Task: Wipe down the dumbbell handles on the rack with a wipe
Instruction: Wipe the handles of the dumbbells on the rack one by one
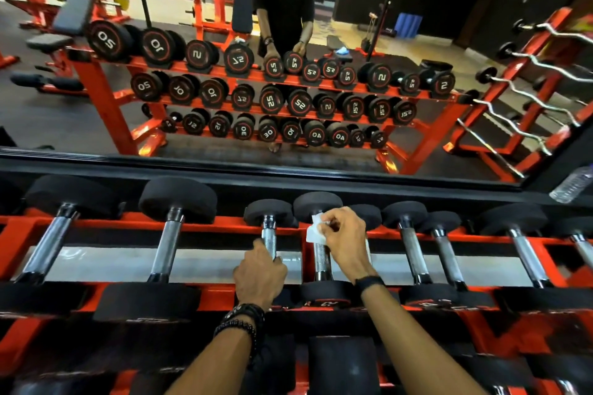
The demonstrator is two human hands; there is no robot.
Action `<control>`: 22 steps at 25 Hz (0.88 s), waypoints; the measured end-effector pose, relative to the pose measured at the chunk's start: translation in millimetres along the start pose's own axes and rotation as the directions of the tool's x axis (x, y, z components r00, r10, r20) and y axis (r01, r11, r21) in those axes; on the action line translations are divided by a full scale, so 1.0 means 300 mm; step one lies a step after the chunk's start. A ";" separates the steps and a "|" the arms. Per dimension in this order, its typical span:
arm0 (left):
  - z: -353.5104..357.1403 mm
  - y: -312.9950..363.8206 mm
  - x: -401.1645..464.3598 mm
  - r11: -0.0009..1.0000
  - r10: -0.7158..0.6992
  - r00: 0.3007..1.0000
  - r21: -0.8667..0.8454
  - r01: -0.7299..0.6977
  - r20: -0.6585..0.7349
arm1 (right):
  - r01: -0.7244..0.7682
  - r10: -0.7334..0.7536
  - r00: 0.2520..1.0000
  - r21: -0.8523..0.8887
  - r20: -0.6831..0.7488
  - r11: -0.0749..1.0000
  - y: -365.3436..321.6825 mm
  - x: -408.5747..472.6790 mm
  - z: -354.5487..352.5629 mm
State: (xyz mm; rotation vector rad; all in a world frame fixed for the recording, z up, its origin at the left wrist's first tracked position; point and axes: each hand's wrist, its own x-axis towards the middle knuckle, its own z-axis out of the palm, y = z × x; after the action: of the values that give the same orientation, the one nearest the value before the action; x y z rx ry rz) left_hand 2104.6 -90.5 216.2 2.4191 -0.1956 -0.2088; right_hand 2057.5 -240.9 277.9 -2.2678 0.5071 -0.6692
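Pinching a small white wipe (313,229) in my right hand (345,242), I rub 1 knurled chrome dumbbell handle (322,261); my left hand (260,276) grips the neighbouring chrome handle (269,236). Handles either side look untouched, so I judge most remains.

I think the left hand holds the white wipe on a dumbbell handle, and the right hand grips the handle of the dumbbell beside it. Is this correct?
Not quite: the hands are swapped. In the head view the right hand holds the white wipe on a dumbbell handle, and the left hand grips the handle of the dumbbell beside it.
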 end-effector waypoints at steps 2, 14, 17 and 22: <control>-0.001 -0.004 0.002 1.000 -0.006 1.000 0.002 0.006 -0.005 | -0.020 0.020 1.000 -0.016 0.012 1.000 0.009 -0.034 0.003; -0.011 0.007 -0.007 1.000 -0.003 1.000 0.005 0.003 -0.004 | -0.047 0.050 0.998 -0.054 0.048 0.997 0.018 0.045 0.021; -0.003 0.004 -0.001 1.000 0.001 1.000 -0.003 -0.001 -0.005 | -0.081 0.087 0.968 -0.031 0.234 0.996 0.055 -0.028 -0.024; 0.000 0.005 -0.002 0.999 0.019 1.000 0.035 -0.019 0.002 | -0.092 0.101 0.933 -0.042 0.346 0.995 0.049 -0.057 -0.043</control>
State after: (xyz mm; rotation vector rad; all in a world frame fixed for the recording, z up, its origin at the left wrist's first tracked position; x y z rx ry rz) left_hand 2103.8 -91.6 217.3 2.4505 -0.2242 -0.2000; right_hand 2033.9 -248.5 269.8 -2.3003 0.4501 -0.2024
